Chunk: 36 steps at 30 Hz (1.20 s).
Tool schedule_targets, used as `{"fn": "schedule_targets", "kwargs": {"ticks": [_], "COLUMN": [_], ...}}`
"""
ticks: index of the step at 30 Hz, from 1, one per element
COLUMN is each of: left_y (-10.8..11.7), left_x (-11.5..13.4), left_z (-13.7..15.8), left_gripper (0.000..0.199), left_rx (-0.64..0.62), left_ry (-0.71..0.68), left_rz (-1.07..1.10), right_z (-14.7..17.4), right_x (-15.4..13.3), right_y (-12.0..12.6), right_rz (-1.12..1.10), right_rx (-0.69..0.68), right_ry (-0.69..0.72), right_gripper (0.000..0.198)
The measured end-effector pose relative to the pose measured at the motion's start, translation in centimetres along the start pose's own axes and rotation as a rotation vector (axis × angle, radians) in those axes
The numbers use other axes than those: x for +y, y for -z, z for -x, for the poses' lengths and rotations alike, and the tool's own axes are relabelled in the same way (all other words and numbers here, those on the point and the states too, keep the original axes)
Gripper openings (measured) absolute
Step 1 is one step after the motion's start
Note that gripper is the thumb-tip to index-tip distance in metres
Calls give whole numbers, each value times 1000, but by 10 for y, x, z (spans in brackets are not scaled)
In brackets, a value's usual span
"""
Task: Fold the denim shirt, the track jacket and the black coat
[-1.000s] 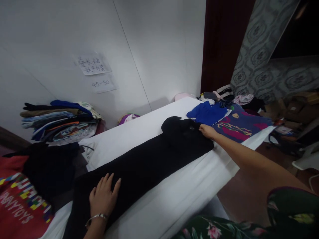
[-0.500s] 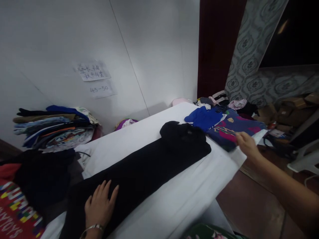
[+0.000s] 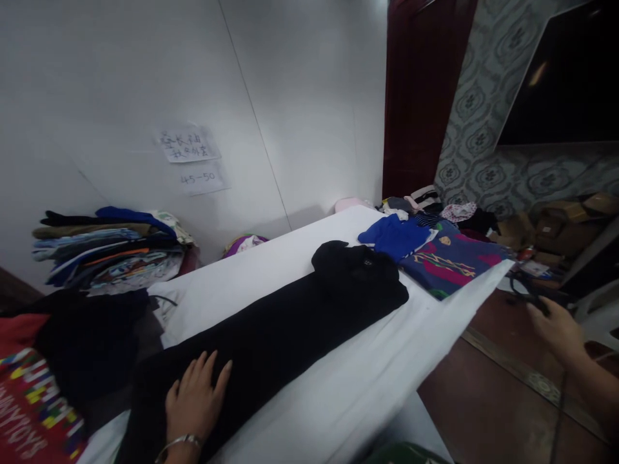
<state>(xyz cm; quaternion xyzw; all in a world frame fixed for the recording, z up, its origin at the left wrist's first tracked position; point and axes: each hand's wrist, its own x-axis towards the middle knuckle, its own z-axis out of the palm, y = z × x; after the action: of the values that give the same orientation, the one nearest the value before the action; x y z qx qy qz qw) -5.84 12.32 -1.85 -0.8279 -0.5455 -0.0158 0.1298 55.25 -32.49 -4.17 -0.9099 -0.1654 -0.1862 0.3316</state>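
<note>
A long folded black garment (image 3: 271, 328), its collar end bunched toward the far right, stretches across the white cloth (image 3: 348, 399) on the table. My left hand (image 3: 196, 399), a bracelet at its wrist, lies flat on the near end of the garment with fingers spread. Out past the table's right edge is my right hand (image 3: 558, 325), apart from the cloth, its fingers blurred. A dark strap-like thing (image 3: 529, 293) shows beside those fingers; whether they touch it I cannot tell. The cloth's right corner stands raised.
Beyond the garment lie a blue garment (image 3: 394, 235) and a patterned one (image 3: 445, 258). A stack of folded clothes (image 3: 116, 248) stands at the left, with a red garment (image 3: 29, 412) nearer. Cardboard boxes (image 3: 561, 222) and a white stool (image 3: 599, 309) are at the right.
My right hand has moved right, from beside the cloth's right corner to out over the floor. That corner has risen. My left hand has stayed on the black garment.
</note>
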Motion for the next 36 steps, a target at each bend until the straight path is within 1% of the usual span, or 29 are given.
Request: {"fn": "schedule_targets", "kwargs": {"ticks": [2, 3, 6, 7, 9, 11, 13, 15, 18, 21, 25, 27, 30, 33, 35, 36], "left_y": [5, 7, 11, 11, 11, 12, 12, 13, 14, 16, 22, 25, 28, 31, 36, 38], "left_x": [5, 7, 11, 12, 13, 12, 10, 7, 1, -6, -17, -21, -24, -23, -19, -16], "left_z": [1, 1, 2, 2, 2, 3, 2, 1, 0, -1, 2, 3, 0, -8, -15, -18], "left_gripper": [50, 51, 51, 51, 51, 49, 48, 46, 45, 43, 37, 36, 34, 31, 29, 28], "left_rx": [11, 14, 18, 18, 15, 8, -8, -28, -51, -59, -30, -16, -30, -33, -12, 5], "left_ry": [38, 48, 81, 91, 102, 102, 100, 87, 67, 55, 29, 77, 166, 256, 312, 318], "left_rz": [21, 29, 58, 73, 102, 128, 154, 185, 241, 288, 261, 233, 255, 312, 358, 385], "right_z": [-5, -7, -2, 4, 22, 44, 65, 82, 97, 102, 103, 104, 105, 105, 105, 106], "right_x": [-38, -61, -136, -161, -207, -244, -269, -280, -276, -265, -259, -260, -260, -260, -260, -261], "right_y": [-7, -11, -26, -32, -45, -60, -76, -95, -122, -136, -135, -133, -133, -136, -136, -135], "right_rz": [-131, -201, -378, -429, -514, -513, -447, -330, -164, -99, -85, -81, -73, -77, -87, -93], "right_rx": [36, 37, -31, -84, -245, -351, -443, -510, -525, -491, -471, -464, -455, -450, -461, -469], "right_ry": [-72, -44, 204, 313, 535, 743, 935, 1036, 1044, 1047, 1059, 1062, 1061, 1059, 1055, 1049], "right_gripper": [41, 37, 33, 34, 39, 39, 43, 49, 52, 51, 51, 51, 52, 52, 53, 53]}}
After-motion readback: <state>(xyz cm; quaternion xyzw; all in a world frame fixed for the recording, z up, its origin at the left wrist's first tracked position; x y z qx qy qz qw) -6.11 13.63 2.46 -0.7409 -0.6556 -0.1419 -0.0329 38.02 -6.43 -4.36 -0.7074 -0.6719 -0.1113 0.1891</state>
